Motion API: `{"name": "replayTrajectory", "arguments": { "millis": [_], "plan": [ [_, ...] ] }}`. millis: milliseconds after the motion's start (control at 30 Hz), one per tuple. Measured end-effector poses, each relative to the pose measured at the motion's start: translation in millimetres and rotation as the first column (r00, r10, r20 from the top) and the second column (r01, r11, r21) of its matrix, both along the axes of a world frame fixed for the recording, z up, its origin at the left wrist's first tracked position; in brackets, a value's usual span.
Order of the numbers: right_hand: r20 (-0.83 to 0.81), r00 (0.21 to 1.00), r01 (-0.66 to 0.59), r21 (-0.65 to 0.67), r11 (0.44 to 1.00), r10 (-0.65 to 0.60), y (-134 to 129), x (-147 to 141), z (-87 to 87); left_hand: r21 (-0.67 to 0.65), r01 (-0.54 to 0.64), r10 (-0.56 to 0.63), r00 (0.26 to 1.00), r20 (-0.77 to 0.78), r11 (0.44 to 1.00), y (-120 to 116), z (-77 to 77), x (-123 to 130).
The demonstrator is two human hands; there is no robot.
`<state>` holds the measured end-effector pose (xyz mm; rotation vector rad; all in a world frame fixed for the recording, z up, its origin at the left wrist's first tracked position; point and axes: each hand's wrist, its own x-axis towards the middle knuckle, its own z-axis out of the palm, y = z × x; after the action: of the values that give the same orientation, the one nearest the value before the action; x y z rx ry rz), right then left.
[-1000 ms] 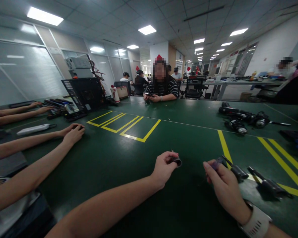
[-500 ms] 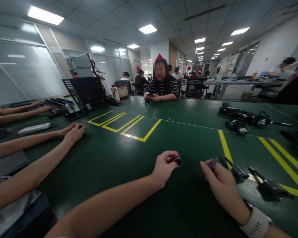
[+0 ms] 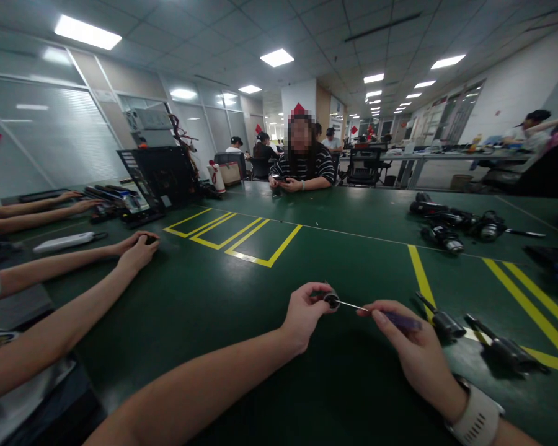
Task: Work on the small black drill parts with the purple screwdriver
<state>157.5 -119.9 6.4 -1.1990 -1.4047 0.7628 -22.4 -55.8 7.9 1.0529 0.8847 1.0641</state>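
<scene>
Near the middle of the green table (image 3: pixel 199 291), my left hand (image 3: pixel 307 316) grips a small dark round metal part (image 3: pixel 332 301) with its open end facing right. My right hand (image 3: pixel 409 341) is closed on a screwdriver (image 3: pixel 402 320) with a purple handle. Its thin shaft points left and its tip is at the open end of the metal part; how deep it reaches is hidden. Just right of my right hand lies a dark cylindrical part with a rod (image 3: pixel 446 323), and a second similar part (image 3: pixel 514 353) lies further right.
Black power tools (image 3: pixel 460 220) lie at the back right. Yellow tape (image 3: pixel 421 272) marks the table. At the left are another person's hands (image 3: pixel 139 248), a white power strip (image 3: pixel 65 241) and a black computer case (image 3: pixel 162 176). A person (image 3: pixel 302 164) sits opposite.
The screwdriver has turned in my right hand; its shaft now shows and reaches left to the round part. My left hand has stayed nearly still.
</scene>
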Motion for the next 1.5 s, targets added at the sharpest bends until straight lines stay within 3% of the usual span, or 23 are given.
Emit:
{"name": "replayTrajectory", "arguments": {
  "millis": [167,333,567,933,1500],
  "plan": [
    [0.232,0.972,-0.070,0.132,0.989,0.038,-6,-9,11.8,0.022,0.020,-0.020,1.000,0.015,1.000,-1,-0.9,1],
    [0.375,0.926,-0.150,0.286,0.946,0.033,-7,-11,6.1,0.042,0.005,-0.005,1.000,0.009,0.999,-1,-3.7,3],
    [0.497,0.867,-0.208,0.396,0.894,-0.019,-8,-12,5.1,0.063,0.013,-0.014,1.000,0.019,0.998,-2,-2.3,6],
    [0.599,0.799,-0.248,0.402,0.881,-0.048,-11,-12,1.3,0.152,-0.042,0.043,0.999,-0.005,0.987,-4,-4.4,8],
    [0.631,0.774,-0.272,0.414,0.869,-0.059,-12,-13,2.4,0.225,-0.052,0.067,0.996,-0.060,0.973,-2,-8.1,7]
  ]
}}
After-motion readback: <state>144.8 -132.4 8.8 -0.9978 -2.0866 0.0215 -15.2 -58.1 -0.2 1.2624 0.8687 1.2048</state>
